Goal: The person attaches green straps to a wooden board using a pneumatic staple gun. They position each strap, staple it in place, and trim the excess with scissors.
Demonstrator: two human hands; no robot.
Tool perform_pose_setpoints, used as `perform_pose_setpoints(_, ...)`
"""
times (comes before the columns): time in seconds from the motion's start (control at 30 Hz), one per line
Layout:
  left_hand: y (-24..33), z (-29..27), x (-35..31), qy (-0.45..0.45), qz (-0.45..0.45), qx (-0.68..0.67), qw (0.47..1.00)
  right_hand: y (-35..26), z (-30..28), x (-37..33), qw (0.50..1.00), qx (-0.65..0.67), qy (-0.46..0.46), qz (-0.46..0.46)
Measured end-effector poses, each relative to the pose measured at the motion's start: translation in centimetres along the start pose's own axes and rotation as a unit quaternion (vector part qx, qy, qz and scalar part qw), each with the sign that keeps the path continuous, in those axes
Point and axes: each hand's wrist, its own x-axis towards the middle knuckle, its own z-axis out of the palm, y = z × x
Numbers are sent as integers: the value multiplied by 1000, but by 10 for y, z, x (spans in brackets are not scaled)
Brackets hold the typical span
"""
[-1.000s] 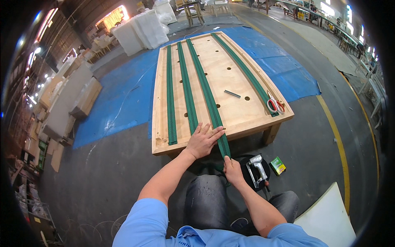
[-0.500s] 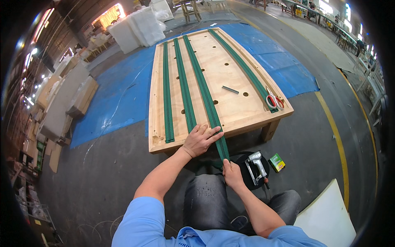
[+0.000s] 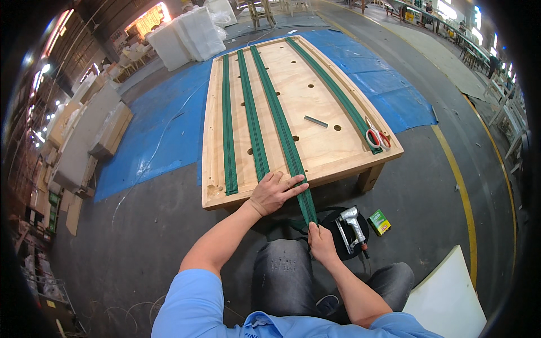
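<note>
Green webbing straps run lengthwise over a wooden frame (image 3: 352,167) with a plywood panel full of round holes. My left hand (image 3: 273,193) lies open on the frame's near edge, its fingers spread and pressing across the third webbing strap (image 3: 279,115). That strap runs over the edge toward me, and my right hand (image 3: 322,243) is closed around its hanging length just above my knees. To the left lie two more straps, the outer strap (image 3: 228,121) and the inner strap (image 3: 251,112). A fourth strap (image 3: 329,84) lies along the right side.
Red-and-white scissors (image 3: 376,138) lie on the right strap's near end. A strip of staples (image 3: 316,121) rests on the panel. A staple gun (image 3: 351,226) sits on a round black stool, beside a green-and-yellow box (image 3: 380,222). Blue sheeting (image 3: 152,141) spreads under the frame.
My right hand has shifted very slightly down and to the right with the strap. My left hand keeps its place on the frame's edge.
</note>
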Motion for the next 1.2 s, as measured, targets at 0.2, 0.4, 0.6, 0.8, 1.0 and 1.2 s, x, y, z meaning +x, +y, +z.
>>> perform_pose_setpoints(0.2,-2,-1,-2,0,11,1,1000,9,0,-4,1000,-6,1,9)
perform_pose_setpoints(0.4,0,-2,-1,-3,-4,-30,1000,25,1,3,999,-45,7,-16)
perform_pose_setpoints(0.6,0,-9,0,34,-11,-47,998,37,4,20,995,-95,3,-33)
perform_pose_setpoints(0.8,68,-7,-34,54,-314,-409,855,49,3,27,994,-107,5,3)
perform_pose_setpoints(1.0,85,46,-5,48,-521,-783,336,51,10,28,994,-104,-2,14)
perform_pose_setpoints(1.2,83,51,15,118,-480,-840,223,50,8,22,995,-97,11,-4)
